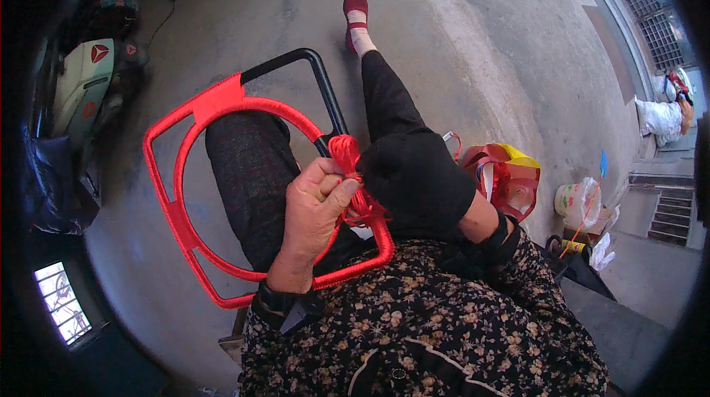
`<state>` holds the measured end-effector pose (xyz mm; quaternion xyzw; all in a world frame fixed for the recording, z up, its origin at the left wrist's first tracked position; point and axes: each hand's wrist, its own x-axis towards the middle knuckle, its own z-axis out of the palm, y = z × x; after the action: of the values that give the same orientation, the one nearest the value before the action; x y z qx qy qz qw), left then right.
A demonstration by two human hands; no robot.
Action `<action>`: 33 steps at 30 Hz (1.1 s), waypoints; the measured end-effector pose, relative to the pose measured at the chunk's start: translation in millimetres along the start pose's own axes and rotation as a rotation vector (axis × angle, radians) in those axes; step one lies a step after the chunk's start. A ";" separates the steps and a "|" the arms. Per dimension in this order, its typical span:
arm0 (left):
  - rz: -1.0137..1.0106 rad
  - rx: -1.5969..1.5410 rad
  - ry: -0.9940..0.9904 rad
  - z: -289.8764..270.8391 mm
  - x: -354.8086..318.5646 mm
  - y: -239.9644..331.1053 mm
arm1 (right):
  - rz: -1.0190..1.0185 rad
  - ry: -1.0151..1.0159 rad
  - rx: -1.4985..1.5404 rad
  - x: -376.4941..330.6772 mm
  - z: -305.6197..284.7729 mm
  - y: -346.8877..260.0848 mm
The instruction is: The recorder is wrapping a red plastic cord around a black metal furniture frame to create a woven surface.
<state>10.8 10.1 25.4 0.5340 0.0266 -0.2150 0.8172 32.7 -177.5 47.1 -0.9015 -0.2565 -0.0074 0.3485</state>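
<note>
Frame (222, 175) rests across my lap, centre of the picture, so it stays steady. My left hand (314, 204) pinches the red cord (355, 182) tight; gloved right hand (414, 182) closed around the same cord, keeping tension.

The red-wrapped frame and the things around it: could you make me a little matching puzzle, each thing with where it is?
Things:
1 frame
2 left hand
3 right hand
4 red and yellow bag

Descriptions:
a in a black glove
b on the ground, at the person's right
c bare, pinching red cord
d across the lap, partly bare black

Pairs: 1-d, 2-c, 3-a, 4-b
</note>
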 end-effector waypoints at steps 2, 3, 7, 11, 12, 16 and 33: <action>0.008 0.030 0.000 -3.2 0.1 -2.5 | 0.018 0.014 0.094 -0.6 -3.4 0.5; -0.001 0.043 0.006 -1.7 0.5 -1.7 | -0.017 0.001 0.072 -0.7 -6.6 1.2; -0.019 0.144 -0.005 0.3 0.1 -0.6 | -0.075 -0.099 0.024 -0.3 -16.9 2.5; -0.031 0.070 0.008 2.8 0.2 0.4 | -0.056 -0.162 0.154 0.4 -16.8 8.1; -0.035 0.088 0.003 3.0 0.1 0.9 | -0.046 -0.175 0.152 0.5 -17.7 8.7; -0.033 0.185 -0.011 0.8 0.0 -0.5 | -0.024 -0.206 0.115 0.3 -19.7 6.2; 0.020 -0.014 0.002 -6.0 0.8 -5.2 | 0.121 0.190 0.119 -5.9 -2.2 -11.9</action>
<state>10.7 13.4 18.1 0.5290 0.0236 -0.2058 0.8230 22.4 -174.2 55.1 -0.8883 -0.1673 -0.0565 0.4239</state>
